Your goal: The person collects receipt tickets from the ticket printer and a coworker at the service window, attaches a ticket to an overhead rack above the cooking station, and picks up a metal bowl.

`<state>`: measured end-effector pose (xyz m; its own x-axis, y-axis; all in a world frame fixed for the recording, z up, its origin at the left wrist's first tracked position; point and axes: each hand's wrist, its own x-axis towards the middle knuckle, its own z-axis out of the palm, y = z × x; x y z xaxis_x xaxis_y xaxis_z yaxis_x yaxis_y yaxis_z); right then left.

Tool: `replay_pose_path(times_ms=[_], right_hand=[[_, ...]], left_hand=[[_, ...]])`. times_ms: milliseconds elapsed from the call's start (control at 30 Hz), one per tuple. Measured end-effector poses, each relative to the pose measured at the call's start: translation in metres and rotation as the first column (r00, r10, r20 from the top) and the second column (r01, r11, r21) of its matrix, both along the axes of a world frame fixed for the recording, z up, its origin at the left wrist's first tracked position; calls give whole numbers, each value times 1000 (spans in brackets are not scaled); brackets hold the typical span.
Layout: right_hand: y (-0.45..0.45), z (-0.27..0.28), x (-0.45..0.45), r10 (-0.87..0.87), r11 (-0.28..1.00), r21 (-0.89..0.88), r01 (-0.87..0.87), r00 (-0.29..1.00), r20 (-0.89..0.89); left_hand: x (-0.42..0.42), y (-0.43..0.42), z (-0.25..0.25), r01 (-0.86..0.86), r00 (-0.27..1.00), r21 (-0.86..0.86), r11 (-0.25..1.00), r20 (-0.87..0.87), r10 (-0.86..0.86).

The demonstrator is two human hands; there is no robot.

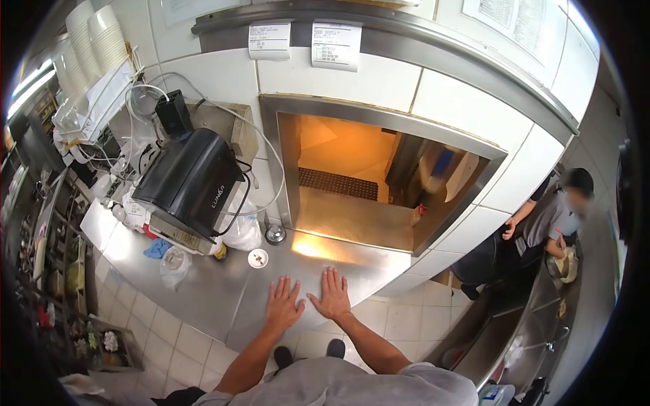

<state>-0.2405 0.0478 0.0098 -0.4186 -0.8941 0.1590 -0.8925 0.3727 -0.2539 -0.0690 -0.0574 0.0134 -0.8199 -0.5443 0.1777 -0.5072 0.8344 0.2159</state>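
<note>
My left hand (284,304) lies flat on the steel counter (210,298), its fingers spread. Beside it, a little to the right, my right hand (331,296) rests palm down with the fingers stretched out. Neither hand holds anything. Just beyond my left hand sits a small white cup (258,258) with dark bits inside. A round metal call bell (275,234) stands behind that cup, near the wall. In front of my right hand the counter runs into a pass-through window (355,216) lit in orange.
A black printer (189,183) with loose cables stands at the left, by a blue cloth (157,248) and plastic bags (176,266). Paper tickets (336,46) hang from a metal rail above. At the right, a co-worker (552,216) stands by a sink counter.
</note>
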Motion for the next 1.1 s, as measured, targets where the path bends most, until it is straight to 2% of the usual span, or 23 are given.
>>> replay_pose_path(times_ms=[367, 967, 1100], right_hand=[[-2, 8, -4, 18, 996, -90, -13, 999, 49], [-11, 17, -10, -6, 1000, 23, 3, 993, 117], [-12, 13, -11, 12, 1000, -9, -11, 992, 123]], left_hand=[[-5, -5, 10, -9, 1000, 33, 999, 28, 8], [-8, -16, 12, 9, 1000, 103, 995, 18, -11], [-7, -17, 11, 5, 1000, 119, 993, 0, -5]])
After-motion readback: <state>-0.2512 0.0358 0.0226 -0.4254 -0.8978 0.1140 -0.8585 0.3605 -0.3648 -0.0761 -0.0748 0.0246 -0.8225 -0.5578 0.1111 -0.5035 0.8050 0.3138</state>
